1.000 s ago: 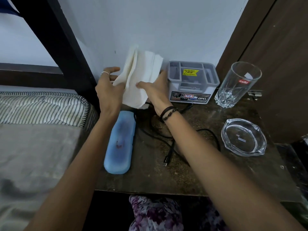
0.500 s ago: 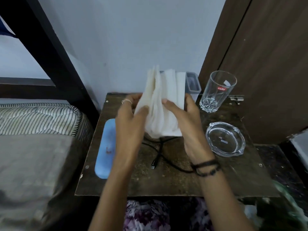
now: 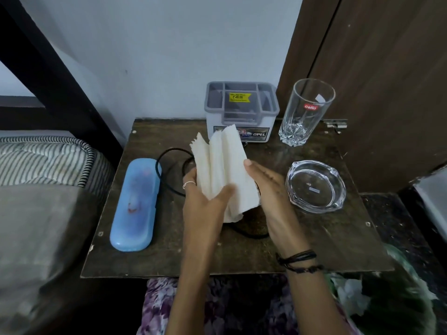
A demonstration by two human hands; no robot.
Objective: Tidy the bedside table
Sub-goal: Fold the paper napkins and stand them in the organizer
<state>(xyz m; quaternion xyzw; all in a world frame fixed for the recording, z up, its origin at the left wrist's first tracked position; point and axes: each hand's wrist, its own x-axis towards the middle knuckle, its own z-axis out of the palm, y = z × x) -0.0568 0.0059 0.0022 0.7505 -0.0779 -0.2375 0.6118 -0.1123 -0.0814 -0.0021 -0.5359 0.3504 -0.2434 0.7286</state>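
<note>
Both my hands hold a stack of white paper napkins [image 3: 223, 170] upright above the middle of the dark wooden bedside table [image 3: 314, 243]. My left hand [image 3: 205, 204] grips the stack from the left and below, thumb across its front. My right hand [image 3: 268, 189] presses against its right side. On the table lie a blue case [image 3: 134, 204] at the left, a black cable [image 3: 169, 170] looping behind the napkins, a grey compartment organizer [image 3: 242, 110] at the back, a tall drinking glass [image 3: 306, 112] and a glass ashtray [image 3: 315, 186] at the right.
A bed with a striped mattress [image 3: 43, 160] and grey sheet adjoins the table's left side. A black bed frame post [image 3: 48, 68] slants at the left. A brown wooden door [image 3: 387, 81] stands at the right. Floral fabric [image 3: 193, 305] shows below the table's front edge.
My hands have drawn the napkins from near the wall, beside the organizer, toward me and lower over the table's middle. The organizer is in full view again.
</note>
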